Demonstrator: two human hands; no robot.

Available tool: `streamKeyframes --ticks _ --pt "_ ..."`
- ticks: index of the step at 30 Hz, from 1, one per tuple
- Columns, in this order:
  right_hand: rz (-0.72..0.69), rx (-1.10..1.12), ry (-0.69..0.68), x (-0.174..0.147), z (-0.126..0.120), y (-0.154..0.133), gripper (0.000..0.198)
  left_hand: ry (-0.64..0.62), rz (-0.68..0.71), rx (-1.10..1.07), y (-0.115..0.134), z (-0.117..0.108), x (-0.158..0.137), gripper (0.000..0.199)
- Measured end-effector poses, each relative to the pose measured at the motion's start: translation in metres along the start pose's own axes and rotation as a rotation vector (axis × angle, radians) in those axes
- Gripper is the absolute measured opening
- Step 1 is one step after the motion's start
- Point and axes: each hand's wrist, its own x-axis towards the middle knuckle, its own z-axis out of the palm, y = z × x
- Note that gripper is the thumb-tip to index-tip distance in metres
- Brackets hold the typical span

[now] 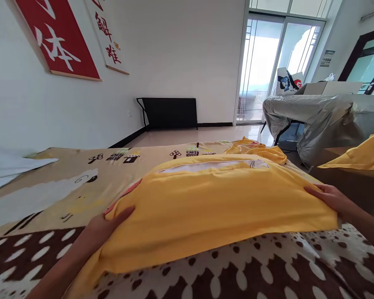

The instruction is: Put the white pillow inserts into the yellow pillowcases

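Stretching between the two hands, a yellow pillow (pixel 218 203) lies lengthwise across the bed, directly in front of the person. The left hand (pixel 104 226) grips its near left end, thumb pressed on top; the right hand (pixel 330 201) grips the right end, with the bulk of the pillow between them.

Most of the left fingers are hidden under the cloth, and some of the right fingers are out of sight behind the edge. A long white strip shows along the far side of the pillow; whether it is filling or print is hard to tell. At the right border, another yellow cloth (pixel 361 151) is cut off, as is a white cloth (pixel 12 162) on the left.

Beneath the pillow is a patterned sheet (pixel 112 178), tan with a white animal, then brown with white spots. A crumpled yellow cloth lies just beyond the pillow's far right corner. Past the bed, a black panel (pixel 170 113) leans by the white wall, glass doors (pixel 262 62) let in light, and a covered table (pixel 318 106) holds boxes.
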Motion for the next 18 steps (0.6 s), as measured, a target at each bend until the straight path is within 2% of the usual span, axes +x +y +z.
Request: streamKeyframes --ticks 2,4,5,7,9,10,11,14,16,18 --pt "0.073 -0.028 -0.121 0.007 -0.016 0.021 0.038 -0.112 -0.072 0.085 -0.027 -0.009 0.009 0.062" --pt "0.024 -0.201 -0.152 0.015 -0.022 0.033 0.039 -0.165 -0.008 0.265 -0.046 -0.016 0.016 0.058" --pt "-0.027 -0.324 -0.118 0.019 -0.022 0.035 0.04 -0.152 0.042 0.365 -0.051 -0.019 0.018 0.058" --pt "-0.187 -0.573 0.072 0.025 -0.015 0.028 0.043 -0.039 0.137 0.51 -0.048 -0.022 0.017 0.062" --pt "-0.444 -0.729 0.288 0.027 0.0 0.009 0.042 0.145 0.246 0.546 -0.029 -0.02 0.011 0.068" --pt "-0.597 -0.753 0.36 0.026 0.01 -0.004 0.04 0.222 0.333 0.535 -0.015 -0.016 0.006 0.068" --pt "-0.747 -0.759 0.372 0.023 0.022 -0.018 0.037 0.274 0.443 0.525 0.0 -0.01 0.002 0.064" --pt "-1.059 -0.766 0.207 0.011 0.062 -0.06 0.037 0.193 0.779 0.498 0.049 0.015 -0.003 0.053" --pt "-1.166 -0.769 0.082 0.008 0.085 -0.08 0.04 0.072 0.878 0.509 0.075 0.031 0.002 0.052" --pt "-1.18 -0.782 -0.008 0.014 0.101 -0.091 0.041 -0.017 0.904 0.525 0.088 0.042 0.013 0.052"
